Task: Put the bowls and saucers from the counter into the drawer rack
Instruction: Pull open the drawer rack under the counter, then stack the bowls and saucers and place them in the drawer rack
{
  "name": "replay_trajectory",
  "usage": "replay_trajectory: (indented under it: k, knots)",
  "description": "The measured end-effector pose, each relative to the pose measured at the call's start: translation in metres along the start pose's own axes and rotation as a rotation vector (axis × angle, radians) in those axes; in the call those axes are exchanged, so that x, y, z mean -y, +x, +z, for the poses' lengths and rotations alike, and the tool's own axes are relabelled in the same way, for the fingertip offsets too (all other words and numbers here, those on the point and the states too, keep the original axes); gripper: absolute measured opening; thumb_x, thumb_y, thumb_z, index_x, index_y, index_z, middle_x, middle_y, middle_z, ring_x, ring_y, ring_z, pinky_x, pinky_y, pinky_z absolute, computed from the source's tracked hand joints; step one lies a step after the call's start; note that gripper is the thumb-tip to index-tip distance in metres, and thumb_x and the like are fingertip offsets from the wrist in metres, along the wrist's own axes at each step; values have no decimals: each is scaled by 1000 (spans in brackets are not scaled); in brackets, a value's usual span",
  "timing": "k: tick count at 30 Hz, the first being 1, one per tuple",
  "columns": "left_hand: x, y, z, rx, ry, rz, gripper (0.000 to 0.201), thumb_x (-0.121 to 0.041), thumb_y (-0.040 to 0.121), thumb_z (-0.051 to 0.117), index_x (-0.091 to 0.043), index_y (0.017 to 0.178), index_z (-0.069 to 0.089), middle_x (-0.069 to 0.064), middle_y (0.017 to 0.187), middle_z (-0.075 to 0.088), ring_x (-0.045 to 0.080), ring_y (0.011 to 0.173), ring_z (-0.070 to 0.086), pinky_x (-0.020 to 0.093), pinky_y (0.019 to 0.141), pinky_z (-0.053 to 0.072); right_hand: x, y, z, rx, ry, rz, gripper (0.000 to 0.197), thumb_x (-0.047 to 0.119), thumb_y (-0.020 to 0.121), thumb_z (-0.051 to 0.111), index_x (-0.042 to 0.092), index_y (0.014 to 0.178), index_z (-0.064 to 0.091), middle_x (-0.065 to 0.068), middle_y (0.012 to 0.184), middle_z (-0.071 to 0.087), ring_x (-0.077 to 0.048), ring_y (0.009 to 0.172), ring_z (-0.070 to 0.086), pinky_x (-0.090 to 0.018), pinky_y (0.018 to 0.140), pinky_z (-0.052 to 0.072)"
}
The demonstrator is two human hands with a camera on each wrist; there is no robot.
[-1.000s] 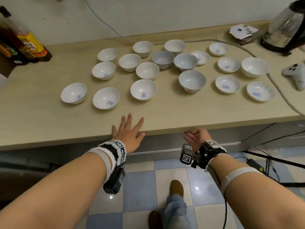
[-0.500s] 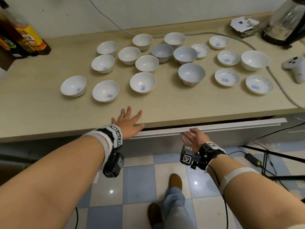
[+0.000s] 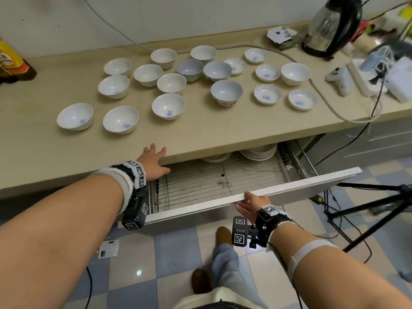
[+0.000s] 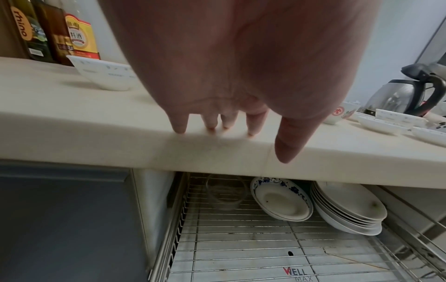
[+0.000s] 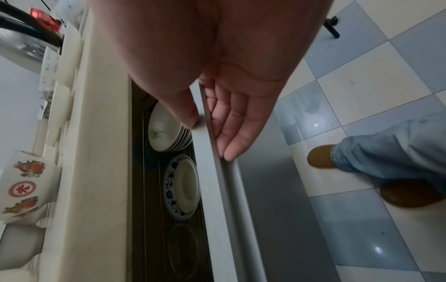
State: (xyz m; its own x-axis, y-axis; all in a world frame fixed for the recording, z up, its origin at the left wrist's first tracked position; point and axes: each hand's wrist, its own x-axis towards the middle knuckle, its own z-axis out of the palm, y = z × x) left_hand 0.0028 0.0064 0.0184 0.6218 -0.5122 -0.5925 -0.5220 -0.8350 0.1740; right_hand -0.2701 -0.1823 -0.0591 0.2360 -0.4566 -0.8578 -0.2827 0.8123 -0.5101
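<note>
The drawer front (image 3: 256, 195) is pinched along its top edge by the right hand (image 3: 250, 205): the thumb is laid on the inner side and the straight fingers (image 5: 231, 122) are pressed against the outer face. The drawer is seen pulled partly out from under the counter (image 3: 200, 134), and its wire rack (image 3: 223, 181) is exposed. At the back of the rack a stack of white plates (image 4: 347, 208), a blue-rimmed dish (image 4: 282, 204) and a clear glass (image 4: 225, 192) are stored.

The left hand (image 3: 153, 162) is laid flat on the counter's front edge, its fingers (image 4: 179, 122) spread and nothing held, with the thumb hung over the edge.

The white bowls (image 3: 168, 105) and the shallower saucers (image 3: 267, 94) are spread in loose rows across the counter top, the saucers mostly towards the right. An electric kettle (image 3: 332, 25), a white game controller (image 3: 340, 79) and bottles (image 4: 48, 30) are also stood on the counter.
</note>
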Motion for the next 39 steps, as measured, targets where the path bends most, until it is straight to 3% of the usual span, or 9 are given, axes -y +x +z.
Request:
replay_trajectory:
  k: [6,14,17,19,22,27,30,36,39]
  knots:
    - [1,-5,6,-16,16,4,87,-40,94,57,-24,160,1,9,167,-15,31,154,-11,47,125,9,-9,-17,-17,24,-44,46,16,5,90,62,-9,96,61,-25,77,76,-37,86,73,-48,87,59]
    - [2,-8,4,-11,27,21,88,-39,94,57,-23,160,2,10,167,-13,32,154,-9,48,124,11,-2,-22,-19,66,-188,53,15,14,101,41,3,102,51,-21,118,64,-30,88,70,-37,69,60]
    - [2,-10,1,1,30,23,87,-39,94,56,-23,160,2,10,167,-13,31,154,-9,48,124,12,17,-31,-15,-4,-408,51,22,14,97,47,-5,106,54,-14,93,77,-27,85,75,-40,82,59]
    - [2,-10,-1,9,26,30,86,-39,95,56,-23,160,3,9,167,-12,31,154,-8,48,124,12,35,-34,-15,-68,-543,-13,15,18,96,51,5,98,58,1,68,76,-16,73,72,-28,69,54]
    - [1,-12,-9,27,9,43,82,-36,95,55,-24,160,7,8,168,-9,30,155,-3,45,124,15,62,-43,-6,-61,-601,-66,27,14,94,46,2,115,56,-8,77,78,-24,70,75,-29,56,56]
    - [1,-7,-34,-40,-71,15,54,-36,94,56,-19,145,49,5,154,44,25,137,45,33,110,38,110,-49,32,-24,-483,-271,33,3,96,46,0,128,54,-16,84,64,-25,69,64,-33,54,54]
    - [-5,7,-49,-139,-282,-56,35,-37,90,60,-14,114,70,1,118,68,23,109,62,31,91,48,142,-41,63,36,-492,-356,36,6,97,46,-2,131,55,-12,72,56,-23,59,57,-29,51,51]
    - [-33,52,-78,-162,-1117,-297,29,-35,94,58,-8,83,53,15,84,58,25,68,55,32,63,48,208,-14,117,146,-443,-372,36,16,95,55,2,128,48,-13,102,59,-30,82,68,-41,71,59]
    - [-46,75,-91,-180,-1408,-388,36,-32,96,59,0,109,50,22,102,65,34,80,68,34,57,53,241,10,140,161,-424,-359,48,21,94,57,8,138,40,-17,122,55,-29,84,71,-42,69,61]
